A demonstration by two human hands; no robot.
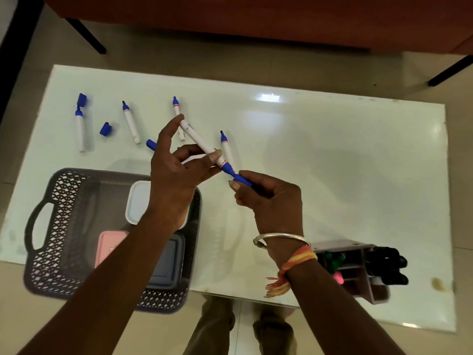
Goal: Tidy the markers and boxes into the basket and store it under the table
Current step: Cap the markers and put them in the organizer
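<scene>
So the left hand (176, 170) is pinched shut around the white barrel of a marker (202, 143), holding it slanted above the desk (332, 155). The right hand (268, 198) is closed on a blue cap (242, 180), which sits right at the marker's blue tip. Looks like the capping step to me, though I can't tell if the cap is actually seated or just touching.

The basket (64, 226) sits at the near left edge of the desk, partly hanging over it, with a white box (138, 201), a pink box (110, 247) and a grey-blue box (166, 265) already inside. Four more markers lie uncapped on the far left, e.g. one (131, 123) near a loose cap (106, 129), with another loose cap (82, 99) further left. A holder (358, 267) of markers is at the near right.

What could go wrong: if the cap goes on crooked it won't click, and the tip dries out or smears ink. Also that basket overhang worries me; a bump from the left forearm could tip it off the desk.
</scene>
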